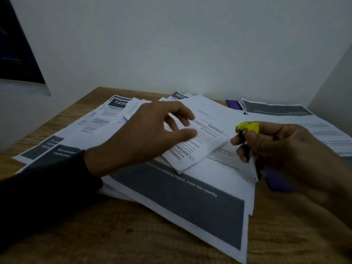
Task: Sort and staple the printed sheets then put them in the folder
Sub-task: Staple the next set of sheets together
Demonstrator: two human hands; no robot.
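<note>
Printed sheets lie spread over a wooden table (pixel 118 235). A small set of text sheets (pixel 205 130) lies on top in the middle, its near corner pointing right. My left hand (pixel 148 138) hovers over this set with fingers loosely spread, thumb and fingertips close to the paper. My right hand (pixel 282 149) grips a small yellow and black stapler (pixel 245 130) just right of the set's corner. A purple folder (pixel 280 181) shows under my right hand and again at the back (pixel 233 104), mostly hidden by sheets.
A large sheet with a dark grey band (pixel 181 204) lies nearest me. More printed sheets lie at the left (pixel 57 149) and at the back right (pixel 285 113). A white wall rises right behind the table. A dark panel (pixel 17 54) stands at the far left.
</note>
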